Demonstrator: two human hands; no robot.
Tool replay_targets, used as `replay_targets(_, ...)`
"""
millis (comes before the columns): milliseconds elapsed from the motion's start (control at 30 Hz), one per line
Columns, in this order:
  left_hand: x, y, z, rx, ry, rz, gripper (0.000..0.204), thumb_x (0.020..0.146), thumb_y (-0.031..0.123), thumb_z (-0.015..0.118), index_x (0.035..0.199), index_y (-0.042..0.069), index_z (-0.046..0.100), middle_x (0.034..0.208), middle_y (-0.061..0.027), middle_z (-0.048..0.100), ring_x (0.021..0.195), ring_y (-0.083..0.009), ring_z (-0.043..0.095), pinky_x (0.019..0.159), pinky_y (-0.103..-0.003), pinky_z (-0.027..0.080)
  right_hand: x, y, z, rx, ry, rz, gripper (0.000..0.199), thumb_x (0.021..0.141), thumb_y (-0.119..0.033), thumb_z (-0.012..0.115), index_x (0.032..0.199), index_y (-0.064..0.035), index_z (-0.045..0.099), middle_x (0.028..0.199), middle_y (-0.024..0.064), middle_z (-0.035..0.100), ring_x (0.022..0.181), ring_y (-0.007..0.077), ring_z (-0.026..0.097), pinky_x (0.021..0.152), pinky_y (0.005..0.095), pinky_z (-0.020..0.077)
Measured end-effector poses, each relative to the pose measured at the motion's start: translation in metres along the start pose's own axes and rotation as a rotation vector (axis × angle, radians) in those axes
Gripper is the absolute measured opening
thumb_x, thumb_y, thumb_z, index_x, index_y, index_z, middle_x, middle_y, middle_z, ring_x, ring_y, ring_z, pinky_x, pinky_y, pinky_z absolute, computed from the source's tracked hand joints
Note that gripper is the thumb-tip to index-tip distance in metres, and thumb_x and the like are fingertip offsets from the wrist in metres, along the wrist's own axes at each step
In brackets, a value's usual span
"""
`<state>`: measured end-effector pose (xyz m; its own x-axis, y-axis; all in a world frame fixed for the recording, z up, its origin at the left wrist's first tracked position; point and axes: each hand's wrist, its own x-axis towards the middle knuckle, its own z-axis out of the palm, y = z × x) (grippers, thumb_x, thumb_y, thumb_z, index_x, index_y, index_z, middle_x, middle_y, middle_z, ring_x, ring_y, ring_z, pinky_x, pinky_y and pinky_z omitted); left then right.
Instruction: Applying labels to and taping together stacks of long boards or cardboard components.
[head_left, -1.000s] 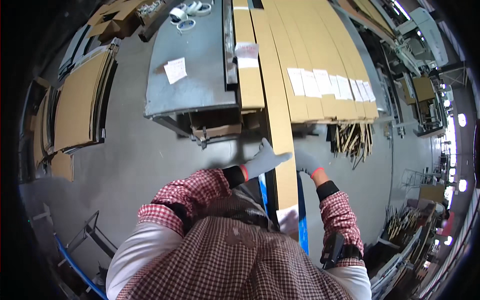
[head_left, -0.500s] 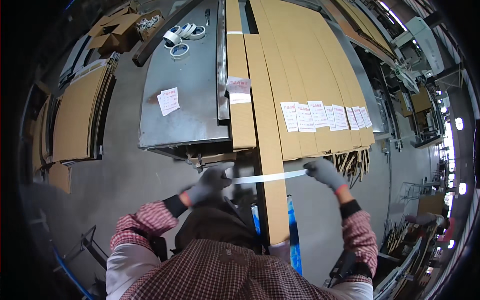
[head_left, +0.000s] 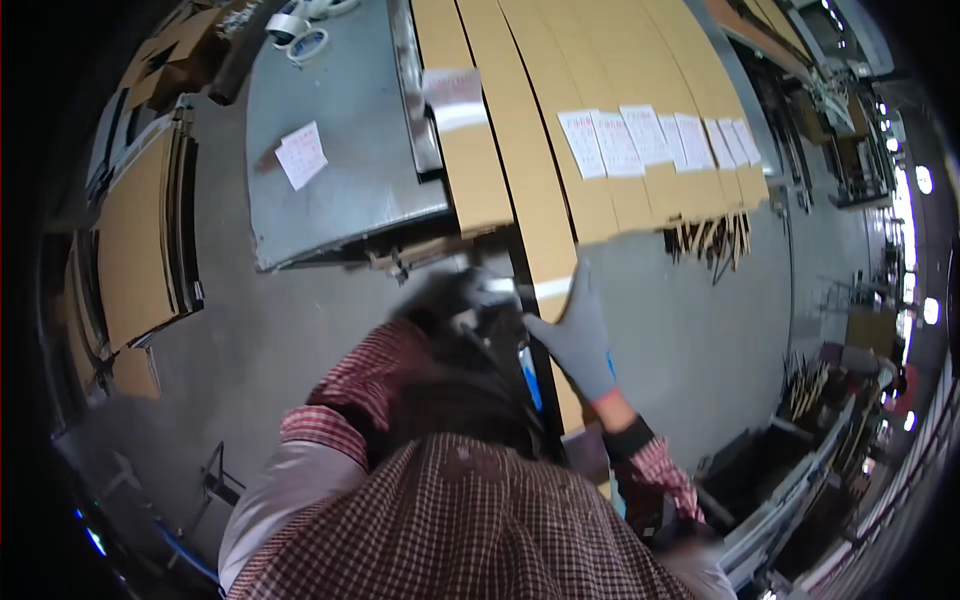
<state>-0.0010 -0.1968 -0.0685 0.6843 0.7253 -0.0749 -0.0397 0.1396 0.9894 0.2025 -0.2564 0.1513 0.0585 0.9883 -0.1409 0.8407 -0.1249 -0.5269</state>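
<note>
A narrow cardboard-covered piece [head_left: 520, 185] runs lengthwise in front of me, with a strip of white tape [head_left: 553, 288] across its top. My right hand [head_left: 583, 335], in a grey glove, lies against the right side of this piece. Its thumb and fingers are spread apart beside the tape. Left of the piece, my left hand [head_left: 450, 292] is near the tape's left end, smeared by motion. What its fingers do cannot be made out. A paper label [head_left: 452, 98] lies on the neighbouring cardboard strip, farther off.
Several long cardboard pieces lie side by side at the far right, with a row of paper labels [head_left: 645, 138] on them. At left stands a grey metal table [head_left: 350, 130] with tape rolls [head_left: 306, 45] and loose labels [head_left: 302, 155]. Cardboard sheets [head_left: 145, 240] lean farther left.
The tape, stretched between both hands before, now lies across the cardboard-covered piece. My right hand has come inward and opened against its side. My left hand has moved right and up. The view has shifted.
</note>
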Motion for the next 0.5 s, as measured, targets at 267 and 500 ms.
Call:
replay_targets(267, 0.06, 0.164, 0.07, 0.478, 0.04, 0.168, 0.027, 0.08, 0.031, 0.068, 0.098, 0.011, 0.065, 0.068, -0.0084, 0.067, 0.063, -0.0242, 0.068, 0.061, -0.039, 0.053, 0.002, 0.011, -0.006, 0.244, -0.078, -0.085, 0.074, 0.071, -0.021, 0.077, 0.131, 0.0088, 0.044, 0.123, 0.0272, 0.053, 0.108, 0.0359, 0.057, 0.093, 0.0401, 0.0472)
replay_targets(500, 0.057, 0.158, 0.1, 1.051, 0.094, 0.07, 0.026, 0.083, 0.035, 0.06, 0.1, 0.016, 0.064, 0.068, -0.0103, 0.065, 0.064, -0.0298, 0.066, 0.054, -0.043, 0.049, 0.018, -0.004, -0.087, 0.192, -0.514, 0.015, 0.032, 0.086, -0.021, 0.068, 0.111, -0.0038, 0.056, 0.086, 0.0058, 0.063, 0.08, 0.0125, 0.06, 0.068, 0.0284, 0.0473)
